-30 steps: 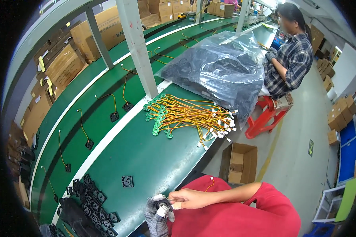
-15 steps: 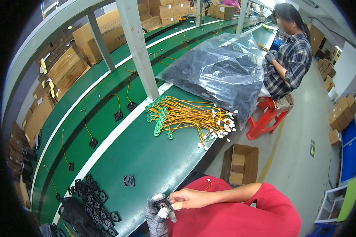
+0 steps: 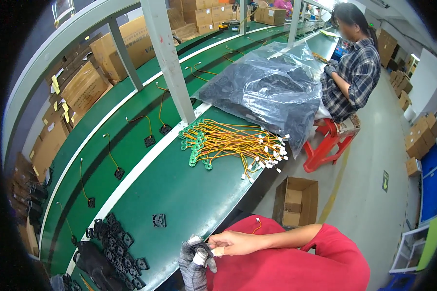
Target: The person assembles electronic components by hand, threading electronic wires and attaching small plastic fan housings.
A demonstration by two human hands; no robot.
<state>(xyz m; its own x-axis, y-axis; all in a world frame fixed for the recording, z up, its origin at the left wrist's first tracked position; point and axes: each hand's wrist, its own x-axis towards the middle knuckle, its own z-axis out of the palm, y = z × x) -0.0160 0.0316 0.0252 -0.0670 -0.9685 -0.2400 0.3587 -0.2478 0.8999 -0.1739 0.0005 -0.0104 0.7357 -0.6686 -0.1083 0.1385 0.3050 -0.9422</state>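
Note:
My left hand (image 3: 193, 259), in a grey glove, is closed around a small black part (image 3: 200, 249) at the lower edge of the view, just off the green workbench (image 3: 189, 189). My bare right hand (image 3: 233, 242), with tape on one fingertip, reaches across my red shirt and pinches the same part. A thin orange wire with a white plug (image 3: 258, 221) lies over my shirt behind that hand. A single black square fan (image 3: 159, 220) lies on the bench near my hands. A heap of black fans (image 3: 116, 242) sits to their left.
A bundle of orange wires with green rings and white plugs (image 3: 228, 145) lies mid-bench, and a large clear bag of black parts (image 3: 267, 89) beyond it. Wired fans ride the far belt (image 3: 116, 169). A person in a plaid shirt (image 3: 354, 77) works beside a red stool (image 3: 327, 145). An open carton (image 3: 296, 201) stands on the floor.
Both hands stay together on the small black part in the same spot. The view has shifted slightly, and the wired fans on the far belt sit a little further along.

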